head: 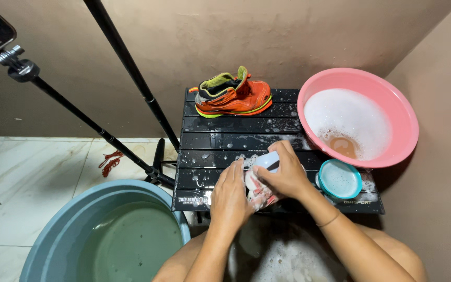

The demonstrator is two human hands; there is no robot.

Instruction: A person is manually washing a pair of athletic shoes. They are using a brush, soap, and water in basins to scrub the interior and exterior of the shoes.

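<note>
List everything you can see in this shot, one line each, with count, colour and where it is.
shoe on the table: one, orange with green lining, far end of the table.
shoe being held: one, white and red, soapy, near edge of the table between both hands.
folding table: one, black slatted, wet, centre.
pink basin: one, holds foam and brownish water, right of the table.
small bowl: one, teal, near right corner of the table.
large tub: one, grey-blue, holds water, lower left on the floor.
tripod: one, black, left of the table, a phone at its top.
red cord: one, on the floor tiles.
left hand: grips the held shoe.
right hand: grips the same shoe from above.
</note>
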